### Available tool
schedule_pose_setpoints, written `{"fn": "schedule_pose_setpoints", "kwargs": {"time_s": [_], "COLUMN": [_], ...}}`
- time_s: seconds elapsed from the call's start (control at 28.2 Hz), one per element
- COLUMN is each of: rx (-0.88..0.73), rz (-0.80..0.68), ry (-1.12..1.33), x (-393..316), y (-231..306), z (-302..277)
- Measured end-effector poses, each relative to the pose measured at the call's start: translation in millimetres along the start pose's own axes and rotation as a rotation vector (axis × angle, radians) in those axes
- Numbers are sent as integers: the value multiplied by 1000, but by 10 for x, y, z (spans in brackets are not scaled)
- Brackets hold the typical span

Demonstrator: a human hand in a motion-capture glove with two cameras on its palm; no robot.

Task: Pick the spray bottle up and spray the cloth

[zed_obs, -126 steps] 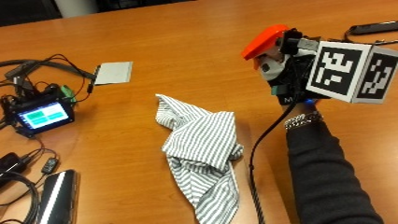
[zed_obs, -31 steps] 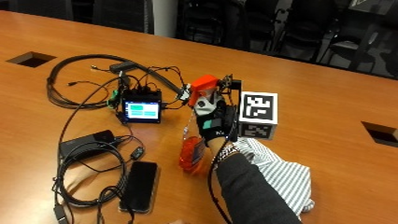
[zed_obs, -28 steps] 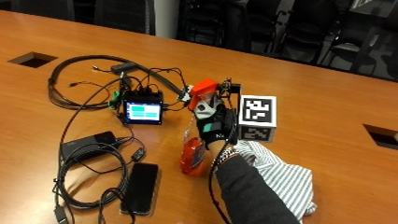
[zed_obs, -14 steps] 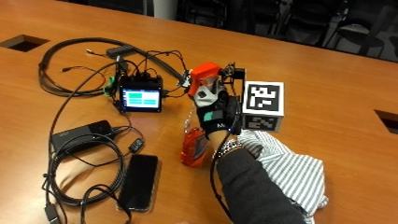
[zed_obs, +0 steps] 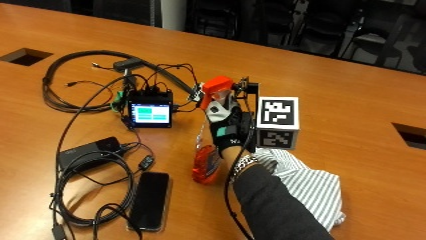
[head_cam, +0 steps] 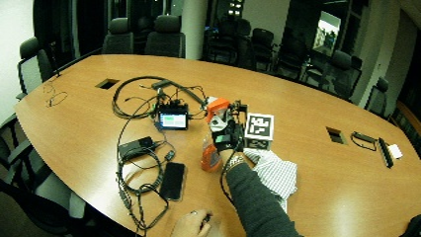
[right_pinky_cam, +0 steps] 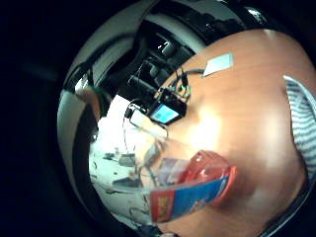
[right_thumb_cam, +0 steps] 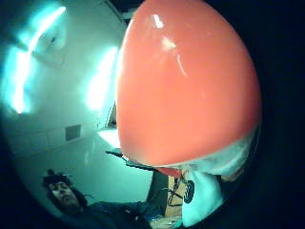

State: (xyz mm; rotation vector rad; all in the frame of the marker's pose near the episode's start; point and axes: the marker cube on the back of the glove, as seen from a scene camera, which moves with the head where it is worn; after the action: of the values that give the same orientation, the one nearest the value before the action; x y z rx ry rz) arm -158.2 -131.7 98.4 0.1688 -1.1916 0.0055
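The spray bottle (zed_obs: 205, 165) has an orange head (zed_obs: 216, 89) and orange liquid in a clear body. It stands upright, its base at the table top; I cannot tell if it touches. My gloved right hand (zed_obs: 226, 129) grips its neck just under the head. The striped cloth (zed_obs: 306, 182) lies crumpled on the table to the right of the bottle, partly under my sleeve. In the wide view the bottle (head_cam: 211, 154), hand (head_cam: 224, 136) and cloth (head_cam: 276, 174) stand the same way. The orange head (right_thumb_cam: 186, 86) fills the thumb side view. The bottle body (right_pinky_cam: 197, 186) and cloth edge (right_pinky_cam: 298, 129) show in the little finger side view.
A small screen device (zed_obs: 151, 108) stands left of the bottle amid black cables (zed_obs: 73, 75). A power brick (zed_obs: 90, 150) and a phone (zed_obs: 148, 200) lie nearer the front. Table cut-outs (zed_obs: 26, 55) sit at the far left and at the right (zed_obs: 409, 135). A bare hand (head_cam: 190, 224) rests at the front edge.
The outside camera has shifted its view. My hand keeps its grip on the bottle, which has stayed upright left of the cloth over the last second.
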Motion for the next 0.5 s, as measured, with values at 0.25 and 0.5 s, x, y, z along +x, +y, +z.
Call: {"fn": "schedule_pose_setpoints", "kwargs": {"time_s": [0.25,0.5], "rx": [-102,-176], "rz": [95,21], "ry": [116,324], "x": [258,329], "y": [179,395], "z": [178,-55]}}
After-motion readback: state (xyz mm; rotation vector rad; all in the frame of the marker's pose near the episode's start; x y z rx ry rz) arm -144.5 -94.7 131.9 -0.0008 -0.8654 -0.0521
